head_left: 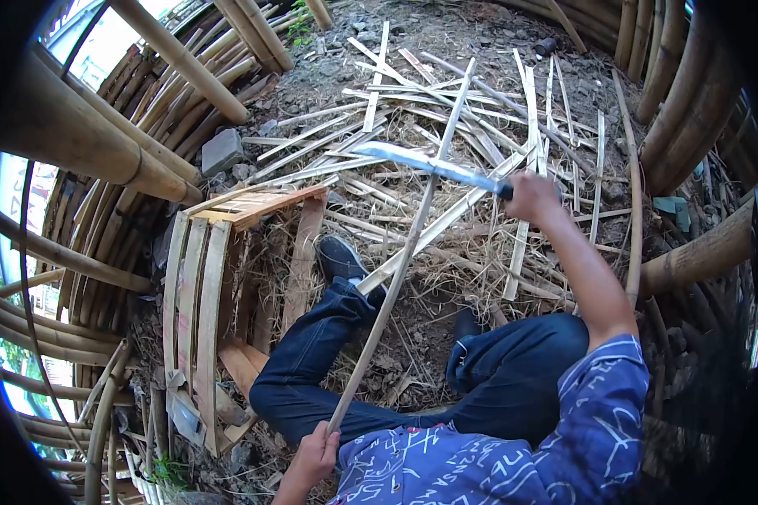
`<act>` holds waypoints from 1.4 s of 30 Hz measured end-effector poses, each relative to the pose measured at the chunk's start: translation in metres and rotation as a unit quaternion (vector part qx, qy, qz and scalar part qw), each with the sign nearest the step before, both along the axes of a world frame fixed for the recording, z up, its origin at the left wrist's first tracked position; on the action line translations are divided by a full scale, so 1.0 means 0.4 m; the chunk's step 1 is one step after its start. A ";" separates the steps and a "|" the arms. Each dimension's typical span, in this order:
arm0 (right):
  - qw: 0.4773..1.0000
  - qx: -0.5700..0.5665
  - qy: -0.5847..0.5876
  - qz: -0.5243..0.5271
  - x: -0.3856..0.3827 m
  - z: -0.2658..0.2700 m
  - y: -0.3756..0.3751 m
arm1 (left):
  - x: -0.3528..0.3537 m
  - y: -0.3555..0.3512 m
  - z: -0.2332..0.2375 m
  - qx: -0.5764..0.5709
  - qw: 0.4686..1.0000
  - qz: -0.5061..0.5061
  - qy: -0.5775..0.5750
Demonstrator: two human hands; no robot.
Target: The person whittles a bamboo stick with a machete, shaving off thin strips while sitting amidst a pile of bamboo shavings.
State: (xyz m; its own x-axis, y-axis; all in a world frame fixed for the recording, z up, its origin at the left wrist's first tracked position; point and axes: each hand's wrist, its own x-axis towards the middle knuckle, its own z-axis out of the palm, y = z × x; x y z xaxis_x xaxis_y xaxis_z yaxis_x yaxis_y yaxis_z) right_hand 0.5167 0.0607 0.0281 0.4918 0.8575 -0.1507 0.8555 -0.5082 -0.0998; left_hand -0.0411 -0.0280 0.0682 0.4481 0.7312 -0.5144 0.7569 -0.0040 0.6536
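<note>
Head view: the left hand [316, 450] is closed around the near end of a long bamboo strip [396, 278], which rises across the bent leg [312, 353]. The right hand [532, 195] is clenched on a machete [421, 162]; its blade crosses the strip's far part. For a clean cut, the strip probably needs steady bracing and the blade a shallow angle, clear of the leg.

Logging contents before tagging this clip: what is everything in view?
bamboo strip: one, pale tan, slanting up over the legs
knife: one, grey blade, crossing the strip
split bamboo slats: many, pale, scattered on ground ahead
bamboo poles: many, brown, stacked at both sides
wooden frame: one, tan, left of the legs
legs: two, dark blue trousers, centre
left hand: one, bottom, gripping the strip's lower end
right hand: one, right of centre, gripping the knife handle
</note>
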 end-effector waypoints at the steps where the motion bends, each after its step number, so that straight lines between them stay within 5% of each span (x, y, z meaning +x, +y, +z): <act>1: 0.999 0.013 0.029 0.018 -0.021 0.003 -0.018 | 0.005 0.006 -0.012 -0.006 1.000 -0.003 -0.014; 6: 0.985 0.028 0.016 0.169 -0.123 0.050 -0.018 | 0.003 0.049 -0.039 0.023 1.000 -0.019 -0.010; 12: 0.990 -0.013 -0.037 0.136 -0.051 0.041 0.022 | -0.029 0.026 -0.043 0.016 0.999 -0.008 -0.030; 16: 0.998 -0.042 -0.035 -0.027 0.051 0.021 -0.011 | -0.085 -0.005 -0.025 0.029 0.999 -0.024 0.016; 21: 0.994 -0.017 -0.104 -0.003 0.081 0.003 -0.051 | -0.156 -0.011 -0.083 -0.015 1.000 -0.015 0.013; 26: 0.995 0.087 -0.027 0.050 0.017 0.015 -0.033 | -0.137 -0.016 -0.095 0.016 1.000 -0.008 -0.009; 31: 0.986 0.070 -0.007 0.153 -0.072 0.070 0.001 | -0.149 -0.016 -0.107 0.041 0.999 0.026 -0.008; 37: 0.997 0.014 -0.071 -0.027 0.045 0.091 0.000 | -0.149 -0.039 -0.052 0.020 1.000 -0.017 -0.007; 42: 0.995 0.058 -0.052 0.068 -0.013 0.060 -0.025 | -0.284 -0.071 -0.181 0.047 0.999 -0.013 -0.009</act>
State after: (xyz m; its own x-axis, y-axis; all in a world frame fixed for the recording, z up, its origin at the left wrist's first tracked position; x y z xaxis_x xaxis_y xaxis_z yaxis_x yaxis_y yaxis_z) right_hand 0.5117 0.0507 0.0523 0.3778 0.9259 -0.0009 0.9243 -0.3773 -0.0576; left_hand -0.1549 -0.0566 -0.0041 0.4759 0.7639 -0.4358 0.7434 -0.0845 0.6635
